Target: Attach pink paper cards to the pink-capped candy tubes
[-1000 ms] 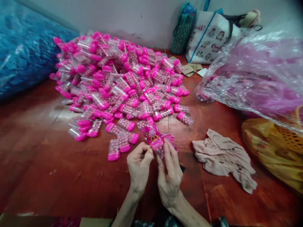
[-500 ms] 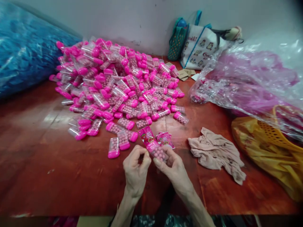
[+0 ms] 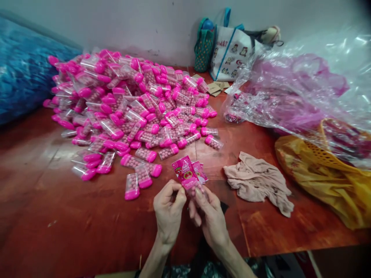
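Head view: your left hand [image 3: 169, 206] pinches the printed wrapper [image 3: 185, 170], your right hand [image 3: 213, 214] the pellet container [image 3: 192, 190]; pulling unevenly could tear or skew the wrapper.

A heap of containers [image 3: 124, 108] lies on the tabletop [image 3: 87, 224], beyond the left hand [image 3: 169, 208]. A cloth [image 3: 257, 179] lies right of the right hand [image 3: 213, 218]. Behind, near the wall [image 3: 130, 27], a tote bag [image 3: 232, 52] stands right of a bottle pouch [image 3: 203, 50].
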